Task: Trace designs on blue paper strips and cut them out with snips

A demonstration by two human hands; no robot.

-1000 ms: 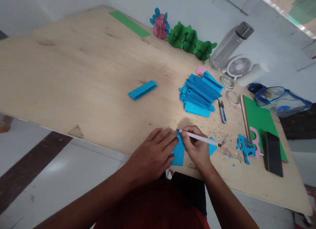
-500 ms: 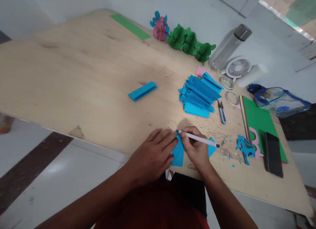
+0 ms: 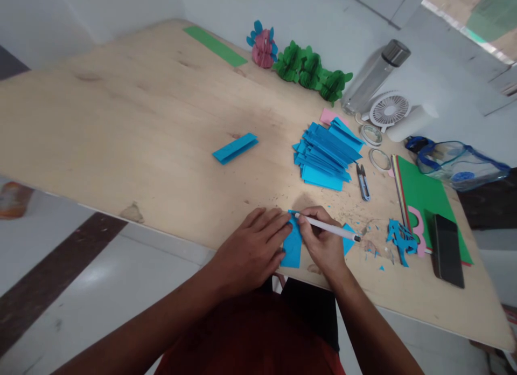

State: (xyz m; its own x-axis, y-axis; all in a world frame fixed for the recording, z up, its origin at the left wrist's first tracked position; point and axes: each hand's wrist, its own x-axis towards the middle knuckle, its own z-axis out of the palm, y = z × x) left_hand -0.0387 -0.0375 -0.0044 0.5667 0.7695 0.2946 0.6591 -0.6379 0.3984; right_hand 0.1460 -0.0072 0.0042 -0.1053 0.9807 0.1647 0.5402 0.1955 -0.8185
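Note:
My right hand [image 3: 323, 240] is closed round a white pen [image 3: 329, 228], whose dark tip touches the top of a blue paper piece [image 3: 291, 250] at the table's front edge. Fingers stretched out, my left hand [image 3: 254, 251] lies flat over the left side of that paper and presses it down. Faint curved lines show on the paper. Another blue paper piece [image 3: 348, 239] lies partly under the pen, just right of my right hand. Farther off is a single folded blue strip [image 3: 235, 148], and a pile of folded blue strips [image 3: 325, 155] lies ahead.
Thread snips [image 3: 363, 182] lie beside the pile. To the right are blue paper scraps [image 3: 403, 241], a phone [image 3: 448, 251] and green paper sheets [image 3: 424, 202]. Along the wall stand green paper figures [image 3: 310, 68], a clear bottle [image 3: 375, 76] and a small fan [image 3: 390, 111].
The pen tip has shifted very slightly along the top of the paper. My left hand keeps its place, and the whole view has moved a little.

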